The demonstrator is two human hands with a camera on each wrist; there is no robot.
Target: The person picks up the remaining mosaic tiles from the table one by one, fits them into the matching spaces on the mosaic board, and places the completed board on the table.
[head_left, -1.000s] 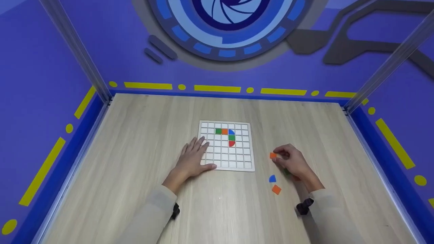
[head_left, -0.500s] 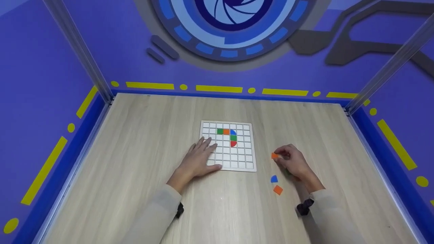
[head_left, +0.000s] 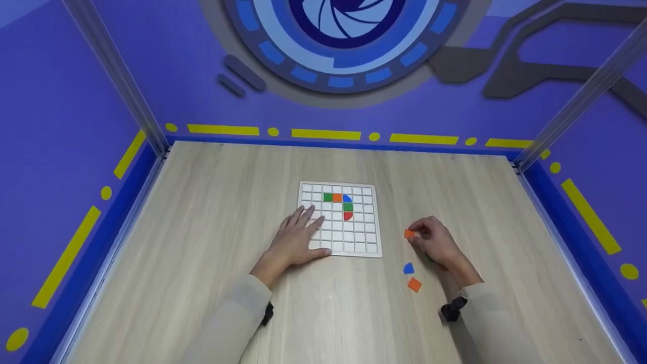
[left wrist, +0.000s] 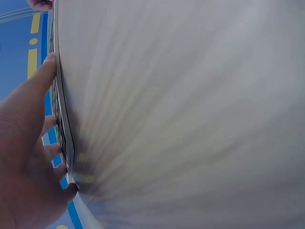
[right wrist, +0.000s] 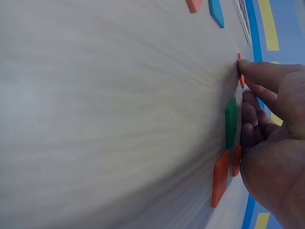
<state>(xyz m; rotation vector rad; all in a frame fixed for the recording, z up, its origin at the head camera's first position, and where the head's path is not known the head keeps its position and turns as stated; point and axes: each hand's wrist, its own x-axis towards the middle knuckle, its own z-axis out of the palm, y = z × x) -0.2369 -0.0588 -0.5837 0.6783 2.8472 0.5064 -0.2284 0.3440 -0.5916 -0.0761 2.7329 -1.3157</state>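
A white grid board [head_left: 361, 237] lies mid-table with several coloured tiles set in its cells: green, orange, a blue rounded piece, green, and a red rounded piece [head_left: 348, 216]. My left hand [head_left: 293, 240] rests with spread fingers over the board's left side, its thumb at the near edge. To the right of the board, my right hand [head_left: 437, 242] pinches an orange square tile [head_left: 409, 233] between thumb and fingertip. In the right wrist view a green tile [right wrist: 230, 123] and an orange tile [right wrist: 219, 179] lie on the table by the palm.
A blue rounded tile [head_left: 408, 268] and an orange square tile [head_left: 414, 284] lie on the table nearer to me, left of the right wrist. Purple walls [head_left: 328, 116] with yellow markings enclose the wooden table [head_left: 227, 192] at back and sides.
My left hand has slid slightly right and farther over the board. The right hand keeps its pinch on the orange tile in nearly the same place.
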